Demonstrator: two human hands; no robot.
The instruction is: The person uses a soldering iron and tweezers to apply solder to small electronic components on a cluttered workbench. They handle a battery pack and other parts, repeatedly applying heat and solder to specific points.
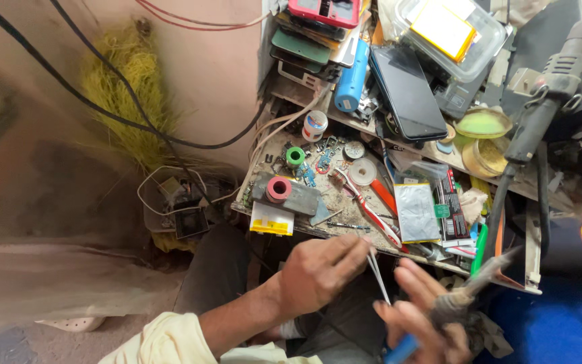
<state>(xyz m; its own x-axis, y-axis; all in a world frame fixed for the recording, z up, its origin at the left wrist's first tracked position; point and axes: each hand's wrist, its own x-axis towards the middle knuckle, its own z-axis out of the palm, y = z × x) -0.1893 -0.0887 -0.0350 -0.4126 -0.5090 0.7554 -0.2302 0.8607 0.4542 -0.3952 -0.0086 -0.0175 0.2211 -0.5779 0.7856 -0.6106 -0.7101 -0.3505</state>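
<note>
Two hands work low in the view, just short of the near edge of a crowded desk (345,229), with only a narrow gap of open room between them and that edge. The left hand (318,269) is curled narrow, thumb and forefinger pinched on thin metal tweezers (377,273) whose tips point down toward the other hand. The right hand (415,317) is blurred; its fingers spread loosely, and it seems to hold a small blue object (402,349), though the grip cannot be told for sure. Just right of that hand lies a blurred grey brush-like tool (473,286).

Beyond the hands, at the desk's near edge, sit a yellow and white plastic block (271,221) and a flat silver battery pouch (417,212), with a red-handled tool (372,209) lying slantwise between them. Further off stand a pink tape roll (278,189) on a grey box and a green spool (296,156) amid scattered small parts, leaving little bare surface.

Further still, a black phone (409,91) lies slantwise beside a blue cylinder (353,84), under a clear plastic box with a yellow pad (449,30). Far to the right, a dark hot-air gun handle (547,94) leans across. Left of the desk, black cables (102,111) trail over open floor.
</note>
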